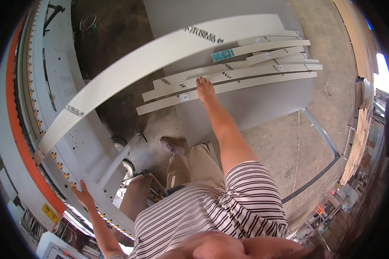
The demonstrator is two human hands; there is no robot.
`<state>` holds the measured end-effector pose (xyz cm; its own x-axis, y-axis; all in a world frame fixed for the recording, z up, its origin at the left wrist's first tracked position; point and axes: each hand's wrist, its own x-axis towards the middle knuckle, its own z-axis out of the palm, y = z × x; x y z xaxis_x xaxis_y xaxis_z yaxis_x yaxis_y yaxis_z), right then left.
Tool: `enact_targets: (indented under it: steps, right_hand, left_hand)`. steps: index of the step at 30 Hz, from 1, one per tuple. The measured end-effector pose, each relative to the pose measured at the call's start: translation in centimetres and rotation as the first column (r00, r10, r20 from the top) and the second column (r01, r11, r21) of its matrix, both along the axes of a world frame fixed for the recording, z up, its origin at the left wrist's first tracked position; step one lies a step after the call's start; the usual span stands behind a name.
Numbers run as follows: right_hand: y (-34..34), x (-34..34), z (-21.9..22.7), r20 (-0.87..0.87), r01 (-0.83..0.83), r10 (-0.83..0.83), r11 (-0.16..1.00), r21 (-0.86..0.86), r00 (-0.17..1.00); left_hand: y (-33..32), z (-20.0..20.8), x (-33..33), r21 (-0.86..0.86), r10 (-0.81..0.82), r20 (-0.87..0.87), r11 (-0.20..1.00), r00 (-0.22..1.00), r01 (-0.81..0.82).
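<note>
My right hand (pixel 206 90) is stretched forward over a stack of white board strips, its fingers bent and pressed onto the near edge of one white strip (pixel 177 88). The undersides of those fingers are hidden. At the lower left my left hand (pixel 84 197) holds nothing. Its thumb and fingers are apart, close to the edge of a long grey machine (pixel 80 151). A long, wide white board (pixel 129 64) with dark print arches from the machine's feed edge across to the stack, and neither hand touches it.
The strips lie on a large grey panel (pixel 250 110). An orange band (pixel 15 108) and a row of small yellow rollers (pixel 59 165) run along the machine. A metal frame (pixel 322 129) stands at the right, near stacked boards (pixel 354 146). A brown box-like stand (pixel 136 194) is beside my legs.
</note>
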<state>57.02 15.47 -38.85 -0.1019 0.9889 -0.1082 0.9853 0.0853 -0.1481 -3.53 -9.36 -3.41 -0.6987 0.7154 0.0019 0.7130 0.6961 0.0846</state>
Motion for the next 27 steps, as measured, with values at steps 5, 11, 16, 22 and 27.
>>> enact_targets:
  steps: [5, 11, 16, 22, 27]
  right_hand:
    - [3.2, 1.4, -2.4, 0.218, -0.099, 0.124, 0.988, -0.121, 0.968]
    - [-0.4, 0.1, 0.2, 0.148, -0.322, 0.361, 0.918, -0.233, 0.921]
    - [-3.2, -2.0, -3.7, 0.191, -0.134, 0.118, 0.988, 0.077, 0.975]
    - [-2.1, -1.8, -3.2, 0.278, -0.306, 0.347, 0.934, -0.181, 0.896]
    - [-7.4, -1.7, -0.7, 0.254, -0.324, 0.398, 0.901, -0.287, 0.881]
  left_hand:
    - [0.9, -0.3, 1.0, 0.017, -0.044, -0.037, 0.999, 0.998, 0.044]
    - [-0.8, -0.6, -0.2, -0.035, 0.062, -0.041, 0.997, 0.997, -0.063]
    - [0.3, -0.1, 0.1, 0.001, 0.017, -0.018, 1.0, 1.0, -0.017]
    - [1.5, 0.0, 1.4, -0.022, 0.085, 0.032, 0.996, 0.996, -0.085]
    - [-1.0, -1.7, -1.9, 0.007, -0.035, -0.133, 0.999, 0.991, 0.036]
